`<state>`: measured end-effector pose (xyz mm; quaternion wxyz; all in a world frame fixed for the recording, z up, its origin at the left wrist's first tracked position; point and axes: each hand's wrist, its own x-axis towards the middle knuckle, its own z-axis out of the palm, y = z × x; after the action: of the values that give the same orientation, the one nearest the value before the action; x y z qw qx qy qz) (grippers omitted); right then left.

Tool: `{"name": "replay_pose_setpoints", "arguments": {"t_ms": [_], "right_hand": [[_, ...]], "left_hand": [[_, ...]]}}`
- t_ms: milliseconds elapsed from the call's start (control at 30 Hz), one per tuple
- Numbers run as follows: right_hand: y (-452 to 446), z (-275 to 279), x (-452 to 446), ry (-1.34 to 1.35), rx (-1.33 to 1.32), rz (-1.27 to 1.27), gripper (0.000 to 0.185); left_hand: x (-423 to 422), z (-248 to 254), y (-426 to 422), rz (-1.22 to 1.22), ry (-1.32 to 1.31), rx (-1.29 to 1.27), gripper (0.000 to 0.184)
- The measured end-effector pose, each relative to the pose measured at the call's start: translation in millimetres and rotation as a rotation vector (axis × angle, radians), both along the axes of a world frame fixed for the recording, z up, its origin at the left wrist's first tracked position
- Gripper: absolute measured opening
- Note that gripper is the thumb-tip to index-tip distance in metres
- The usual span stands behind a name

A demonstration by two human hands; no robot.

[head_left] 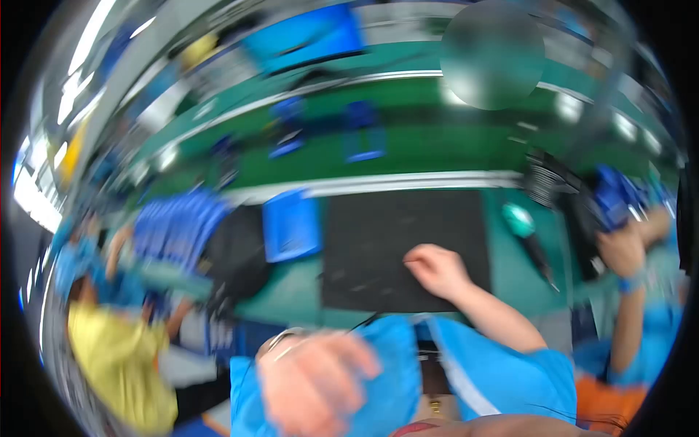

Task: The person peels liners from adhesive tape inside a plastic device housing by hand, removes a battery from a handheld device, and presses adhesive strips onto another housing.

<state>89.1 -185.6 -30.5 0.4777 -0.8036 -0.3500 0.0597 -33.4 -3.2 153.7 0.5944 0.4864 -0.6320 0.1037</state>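
My right hand [439, 271] is over the right part of a black mat [400, 226] on the green bench, its fingers curled in and pressed together. Whether anything lies inside those fingers is hidden. Low in the view, close to my blue-clad body, is my left hand [313, 382], badly smeared by motion. I cannot make out its finger positions or anything held. A blue tray [292, 226] lies at the mat's left edge. Right of the mat rests a green and black electric screwdriver [526, 231], its tip pointing toward the front edge.
Stacked blue trays [182, 226] and a dark bundle [240, 251] sit at the left. Two blue holders [364, 131] stand beyond a pale rail [378, 183]. A blue screen [306, 36] is at the back. Other people work at the left [120, 357] and right [626, 284].
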Motion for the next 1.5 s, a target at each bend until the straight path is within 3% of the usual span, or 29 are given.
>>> {"name": "replay_pose_setpoints", "arguments": {"t_ms": [33,67,167,233,300,367,433,467,533,567,633,667,800,933,1033,1100,1300,1400,1467,1500], "right_hand": [[7.7,1.6,-2.1,-0.027,0.003,0.012,0.004],[7.7,3.5,-2.6,-0.023,0.025,0.033,0.004],[6.0,5.5,-0.7,0.055,0.015,0.047,0.006],[10.8,7.9,-2.6,0.071,0.002,0.041,0.006],[11.3,10.5,-2.6,0.073,-0.001,0.043,0.007],[12.5,9.7,-1.9,0.069,-0.002,0.04,0.007],[12.1,9.6,-2.6,0.067,0.01,0.039,0.007],[11.4,9.4,-3.7,0.067,0.007,0.032,0.007],[10.7,9.7,-1.3,0.06,0.004,0.032,0.007],[9.9,10.1,-1.6,0.06,-0.003,0.025,0.007],[10.4,11.1,-1.8,0.066,0.01,0.032,0.007],[10.4,11.3,-2.6,0.066,0.008,0.029,0.007],[9.8,10.3,-0.2,0.076,-0.003,0.034,0.007],[9.3,10.0,-0.2,0.089,-0.012,0.043,0.007],[8.7,10.9,0.6,0.074,0.008,0.055,0.007],[7.8,11.0,1.7,0.071,0.002,0.062,0.007],[6.2,11.6,2.4,0.053,-0.009,0.065,0.007],[5.7,10.4,4.7,0.007,0.013,0.081,0.009],[1.5,-4.6,10.0,-0.111,0.037,0.104,0.012],[0.9,-7.0,9.3,-0.109,0.045,0.104,0.012]], "left_hand": [[-6.9,-34.4,16.8,0.021,0.053,-0.016,0.027],[-22.0,-47.5,16.9,0.167,0.386,-0.095,0.028],[-61.9,-98.8,36.4,0.625,0.843,0.192,0.019],[-97.2,-121.3,63.2,0.977,1.212,0.17,0.016],[-129.4,-155.2,94.4,1.312,1.42,-0.242,0.013],[-151.7,-170.4,131.8,1.705,1.34,-0.597,0.009],[-157.8,-174.4,161.9,2.03,1.103,-0.666,0.019],[-154.0,-173.1,165.9,2.022,1.108,-0.662,0.019],[-137.7,-159.9,169.0,2.213,0.992,-0.375,0.04],[-132.6,-159.7,172.7,2.204,1.0,-0.375,0.04],[-128.1,-160.5,181.7,2.235,1.078,0.013,0.056],[-128.2,-165.1,187.0,2.139,1.239,0.056,0.064],[-124.5,-163.5,180.7,2.141,1.244,-0.188,0.074],[-127.6,-164.3,177.5,2.093,1.236,-0.137,0.074],[-110.2,-157.2,148.4,2.16,0.858,-0.09,0.053],[-97.3,-150.1,121.0,1.961,0.832,0.156,0.032],[-5.2,-116.0,26.5,1.171,0.533,0.571,0.026],[41.9,-135.8,-15.1,0.99,0.349,0.344,0.025],[60.0,-146.7,-38.0,0.906,0.397,0.423,0.023],[69.8,-146.2,-48.3,0.92,0.311,0.29,0.023]]}}
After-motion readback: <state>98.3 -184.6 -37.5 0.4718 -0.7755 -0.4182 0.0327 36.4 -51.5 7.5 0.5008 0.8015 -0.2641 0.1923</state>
